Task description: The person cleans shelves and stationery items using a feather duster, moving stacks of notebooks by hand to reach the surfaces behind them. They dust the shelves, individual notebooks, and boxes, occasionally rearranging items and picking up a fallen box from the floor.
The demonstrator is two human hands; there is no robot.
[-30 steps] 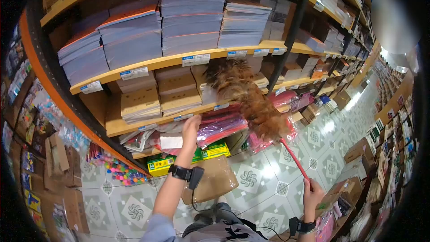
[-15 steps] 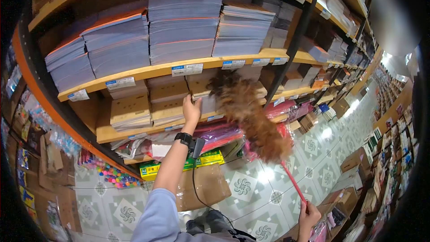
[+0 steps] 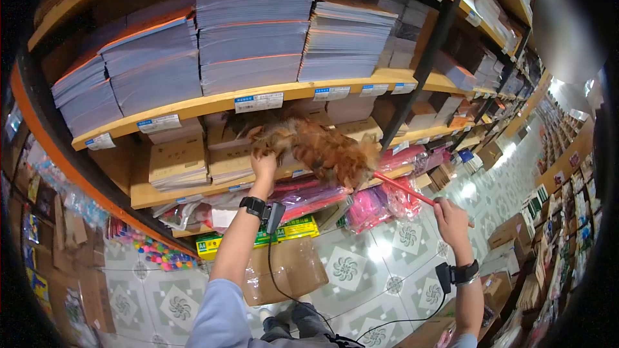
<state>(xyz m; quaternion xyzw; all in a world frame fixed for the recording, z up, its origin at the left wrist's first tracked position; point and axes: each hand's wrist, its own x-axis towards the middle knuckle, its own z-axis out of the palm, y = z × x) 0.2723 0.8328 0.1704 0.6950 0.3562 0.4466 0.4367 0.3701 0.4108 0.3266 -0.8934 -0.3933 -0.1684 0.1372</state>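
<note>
A brown feather duster (image 3: 322, 148) reaches across the lower shelf, its feathers over the kraft-coloured stacks. My right hand (image 3: 451, 220) is closed round its red handle (image 3: 406, 188). At the front of the shelf, my left hand (image 3: 264, 166) is against the near edge of a kraft-covered paper stack (image 3: 229, 166); the duster's feathers cover its fingertips, so its grip is hidden. Another kraft-covered stack (image 3: 177, 164) lies to the left. Each wrist wears a black band with a small cabled device.
Above, a wooden shelf (image 3: 213, 106) with price labels carries tall stacks of blue-grey booklets (image 3: 251, 45). A black upright post (image 3: 419, 58) divides the shelving. Below are pink plastic packets (image 3: 377, 206), green-yellow A4 packs (image 3: 290, 231) and a cardboard box (image 3: 290, 274) on the tiled floor.
The duster has swung left and deeper along the lower shelf, its feathers now reaching my left hand. My right hand has risen towards the shelf. My left hand has shifted slightly left and down.
</note>
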